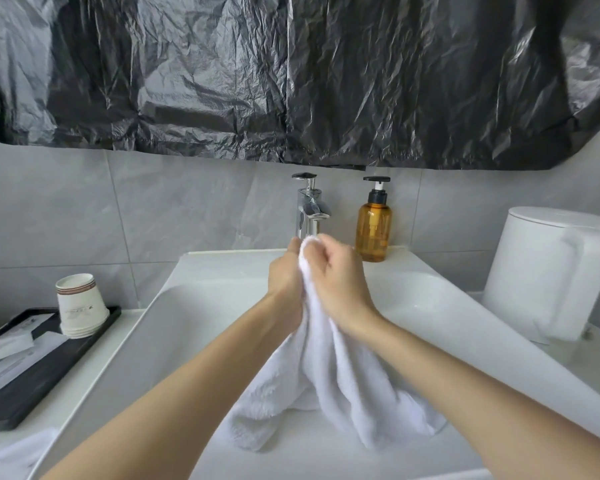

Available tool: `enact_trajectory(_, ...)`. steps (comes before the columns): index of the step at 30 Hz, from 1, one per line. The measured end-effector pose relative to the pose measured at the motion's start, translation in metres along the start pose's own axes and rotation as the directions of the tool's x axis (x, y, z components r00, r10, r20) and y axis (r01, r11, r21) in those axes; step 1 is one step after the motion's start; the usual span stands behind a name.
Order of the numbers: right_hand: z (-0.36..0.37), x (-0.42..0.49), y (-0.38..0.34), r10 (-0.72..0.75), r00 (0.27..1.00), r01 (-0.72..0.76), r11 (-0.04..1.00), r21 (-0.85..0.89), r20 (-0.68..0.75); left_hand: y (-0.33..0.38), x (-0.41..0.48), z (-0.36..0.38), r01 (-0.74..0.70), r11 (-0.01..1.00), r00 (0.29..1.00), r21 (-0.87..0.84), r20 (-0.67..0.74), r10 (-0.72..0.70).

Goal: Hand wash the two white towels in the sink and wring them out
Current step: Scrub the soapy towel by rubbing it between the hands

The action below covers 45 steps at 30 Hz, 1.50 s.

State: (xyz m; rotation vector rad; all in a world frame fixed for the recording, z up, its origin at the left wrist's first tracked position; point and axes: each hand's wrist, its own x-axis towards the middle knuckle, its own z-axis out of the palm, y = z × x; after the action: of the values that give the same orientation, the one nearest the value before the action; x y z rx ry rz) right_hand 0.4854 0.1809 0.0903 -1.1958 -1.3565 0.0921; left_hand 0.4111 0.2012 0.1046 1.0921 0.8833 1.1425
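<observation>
Clutching one white towel (329, 375), left grip (284, 277) and right grip (340, 282) meet above the sink (222, 261).
Black tray (49, 368) at frame left; white container (548, 271) at frame right.

We grip one white towel (329, 386) bunched between our left hand (286, 275) and right hand (340, 278), its folds hanging below them into the sink (194, 306), the faucet (310, 206) just beyond our knuckles.

No word or number here can be read. On the left, the stack of paper cups (80, 306) carries a dark printed mark on its side, too blurred to make out. Beside it on the black tray (49, 375), the flat white packets (4, 353) show thin dark print, too small to tell.
</observation>
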Motion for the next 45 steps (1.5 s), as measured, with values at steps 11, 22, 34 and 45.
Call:
enact_trajectory(11,-0.006,0.016,-0.003,0.204,0.975,-0.202,0.979,0.037,-0.083,-0.001,-0.005,0.002,0.023,1.000,0.998,-0.014,0.061,-0.022)
enact_trajectory(22,0.000,-0.002,-0.005,0.089,0.995,-0.091,0.995,-0.046,-0.039,0.001,-0.001,0.000,0.016,1.000,0.999,0.023,0.039,-0.017)
enact_trajectory(34,-0.007,0.016,-0.004,0.195,0.973,-0.204,0.977,-0.065,-0.122,-0.002,-0.002,0.002,0.020,1.000,0.994,0.010,0.106,-0.021)
enact_trajectory(45,-0.003,0.000,-0.006,0.089,0.985,-0.088,0.996,0.013,-0.146,-0.001,0.001,0.001,-0.087,0.986,0.992,0.146,0.103,0.072)
